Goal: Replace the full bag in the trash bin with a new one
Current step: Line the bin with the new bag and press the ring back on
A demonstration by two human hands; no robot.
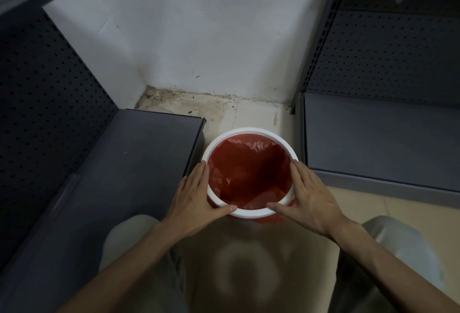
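A round trash bin stands on the floor with a white ring (pixel 251 131) on its rim. A red plastic bag (pixel 249 171) lines the inside and looks empty; its edge hangs out under the ring at the near side. My left hand (pixel 195 195) lies flat on the ring's left side, thumb along the near edge. My right hand (pixel 307 193) lies on the right side the same way. Both hands rest on the ring with fingers spread.
A dark grey shelf base (pixel 129 163) sits to the left and another (pixel 378 138) to the right, each backed by a perforated panel. A white wall (pixel 199 39) rises behind. The floor (pixel 249 111) by the wall is stained. My knees show below.
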